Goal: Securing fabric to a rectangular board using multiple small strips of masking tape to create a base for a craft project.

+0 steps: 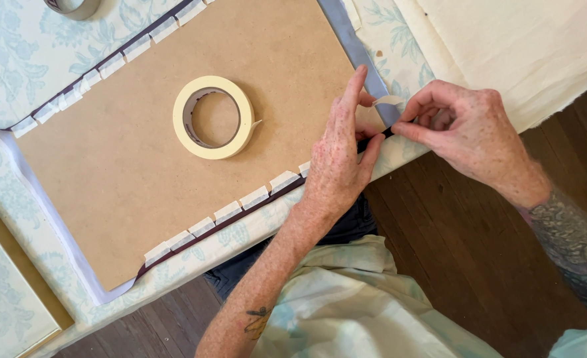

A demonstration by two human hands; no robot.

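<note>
1. Fingers of the left hand (336, 162) lay pressed flat on the corner of the brown board (174, 152), index finger stretched straight.
2. Right hand (469, 129) pinched a small piece of tape (389, 101) between thumb and fingertips, at the board's edge.
3. Round cream tape roll (214, 117) rested on the smooth board; short tape strips (253, 197) held grey fabric (363, 56) along the edges.
4. Another roll (71, 6) was cut off at the top.
</note>
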